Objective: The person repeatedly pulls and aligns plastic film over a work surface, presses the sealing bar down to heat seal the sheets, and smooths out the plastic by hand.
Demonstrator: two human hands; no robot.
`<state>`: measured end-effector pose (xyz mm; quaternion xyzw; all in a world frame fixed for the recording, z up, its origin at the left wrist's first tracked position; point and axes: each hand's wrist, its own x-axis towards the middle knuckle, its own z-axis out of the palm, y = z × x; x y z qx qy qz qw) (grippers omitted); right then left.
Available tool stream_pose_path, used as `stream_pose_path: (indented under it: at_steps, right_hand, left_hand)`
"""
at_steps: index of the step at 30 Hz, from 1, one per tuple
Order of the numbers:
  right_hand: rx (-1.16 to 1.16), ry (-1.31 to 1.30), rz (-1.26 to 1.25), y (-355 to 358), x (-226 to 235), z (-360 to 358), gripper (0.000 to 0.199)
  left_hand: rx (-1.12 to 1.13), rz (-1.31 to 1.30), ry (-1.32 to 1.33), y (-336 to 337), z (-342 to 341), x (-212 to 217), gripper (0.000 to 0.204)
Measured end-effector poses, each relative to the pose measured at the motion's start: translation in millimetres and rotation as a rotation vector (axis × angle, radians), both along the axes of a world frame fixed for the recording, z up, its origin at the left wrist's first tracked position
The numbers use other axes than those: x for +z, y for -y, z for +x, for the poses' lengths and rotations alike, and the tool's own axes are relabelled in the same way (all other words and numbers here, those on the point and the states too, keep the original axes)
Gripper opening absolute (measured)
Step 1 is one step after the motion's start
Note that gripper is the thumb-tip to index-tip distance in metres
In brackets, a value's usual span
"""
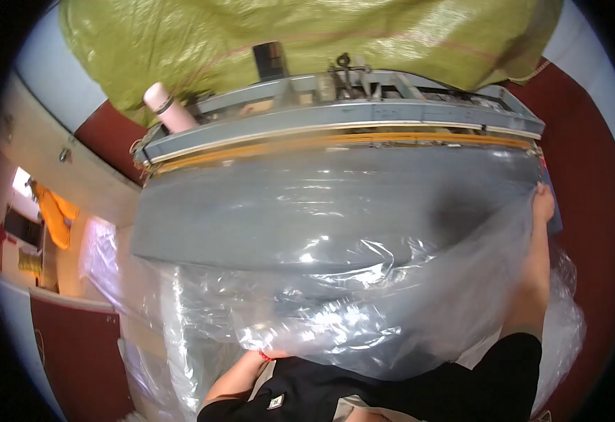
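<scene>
Your right hand (543, 200) reaches up along the right side of the view and lies at the right end of the grey table (251, 225), its fingers closed on the upper edge of a clear plastic sheet (364, 309). The sheet hangs from that grip, drapes down across the table's front and bunches in shiny folds just above your dark top (420, 394); whether it is a flat film or a bag you cannot tell. Your right forearm runs down behind the film to a black sleeve (511, 366). Your left hand is hidden under the plastic; only the left forearm (234, 380) and a red band (265, 356) at the wrist show, so its grip cannot be told. Along the table's far edge stands a grey metal frame (350, 116) with a yellow-orange strip (364, 141) running its length. A pale pink cylinder (167, 107) with a dark ring leans at the frame's left end. Behind it lies a large yellow-green woven sack (307, 35), filling the top of the view, with a small dark rectangular patch (270, 60) at its lower edge. More clear plastic (146, 302) hangs at the lower left. On the far left wall an orange cloth (56, 218) hangs beside a bright window (21, 181).
</scene>
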<state>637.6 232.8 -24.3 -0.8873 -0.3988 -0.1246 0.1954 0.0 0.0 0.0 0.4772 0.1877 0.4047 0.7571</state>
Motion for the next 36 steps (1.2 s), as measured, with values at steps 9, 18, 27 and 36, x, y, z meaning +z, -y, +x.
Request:
stream_pose_path:
  at_steps: [9,18,27,36]
  right_hand:
    - [0.036,0.031,0.044,4.9,-16.2,-0.8,0.041]
    - [0.082,-0.010,0.148,5.5,-11.9,-3.7,0.039]
    - [0.132,0.013,0.091,26.0,-20.2,38.7,0.036]
    - [0.172,-0.136,0.271,30.9,-22.5,37.9,0.036]
  left_hand:
    - [1.491,0.387,-0.306,-21.5,-220.9,123.0,0.011]
    - [1.498,1.431,-1.727,-154.0,-184.9,210.3,0.030]
    - [0.480,0.750,-1.813,-153.5,-165.4,2.9,0.063]
    - [0.578,1.011,-1.892,-183.6,-145.5,26.3,0.043]
